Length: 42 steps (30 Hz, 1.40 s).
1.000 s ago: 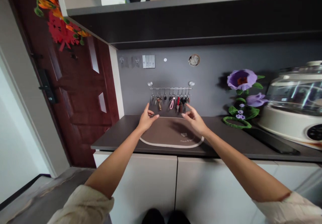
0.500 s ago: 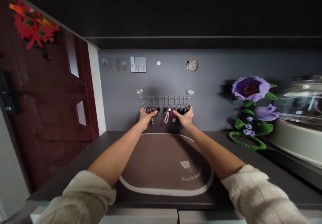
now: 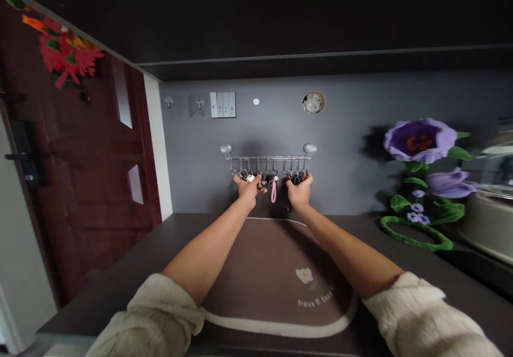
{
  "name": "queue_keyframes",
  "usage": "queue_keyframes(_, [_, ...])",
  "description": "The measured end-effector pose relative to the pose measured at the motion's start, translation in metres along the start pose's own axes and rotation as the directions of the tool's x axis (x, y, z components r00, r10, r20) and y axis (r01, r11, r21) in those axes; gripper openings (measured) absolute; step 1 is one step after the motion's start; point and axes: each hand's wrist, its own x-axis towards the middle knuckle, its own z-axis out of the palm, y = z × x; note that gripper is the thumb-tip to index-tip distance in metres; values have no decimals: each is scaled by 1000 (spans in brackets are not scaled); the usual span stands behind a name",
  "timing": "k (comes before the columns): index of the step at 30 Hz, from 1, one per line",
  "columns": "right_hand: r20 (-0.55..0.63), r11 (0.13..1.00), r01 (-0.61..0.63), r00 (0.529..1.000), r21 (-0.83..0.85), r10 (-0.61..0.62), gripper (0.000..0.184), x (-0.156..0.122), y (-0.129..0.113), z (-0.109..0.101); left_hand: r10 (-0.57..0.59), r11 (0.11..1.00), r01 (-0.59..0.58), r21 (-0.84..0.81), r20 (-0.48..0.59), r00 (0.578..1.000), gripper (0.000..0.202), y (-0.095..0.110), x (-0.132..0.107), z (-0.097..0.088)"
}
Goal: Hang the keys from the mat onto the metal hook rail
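The left hand (image 3: 246,189) has shifted inward along the rail (image 3: 268,158), curling about the left-hand keys (image 3: 262,187); the right hand (image 3: 298,191) now hides most of a red fob (image 3: 287,177); the keys, hanging above the counter's (image 3: 160,239) back edge, seem gathered, though whether either hand is fully closed cannot be told; the rail is slim, shiny metal; the pink strap (image 3: 273,192) makes a narrow loop.
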Motion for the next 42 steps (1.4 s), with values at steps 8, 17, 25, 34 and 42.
queue_keyframes(8, [39, 993, -17, 999, -121, 22, 54, 14, -18, -27, 38, 999, -38, -9, -62, 997, 36, 28, 5, -4])
queue_keyframes(17, [-2, 992, -113, 994, -63, 114, 26, 31, -25, -17, 46, 993, -52, 109, 55, 997, 45, 72, 15, 28])
queue_keyframes(25, [2, 985, -50, 999, -164, 51, 20, 29, -39, -29, 70, 988, -91, 123, 160, 985, 47, 81, 12, 30])
queue_keyframes(34, [369, 943, -245, 874, -226, 316, 15, 63, -85, -56, -39, 972, -25, 236, 263, 964, 49, 72, 10, 19])
queue_keyframes(42, [303, 987, -115, 942, -114, 144, 6, 72, -118, -44, -55, 964, -17, 267, 261, 964, 44, 74, 3, 19])
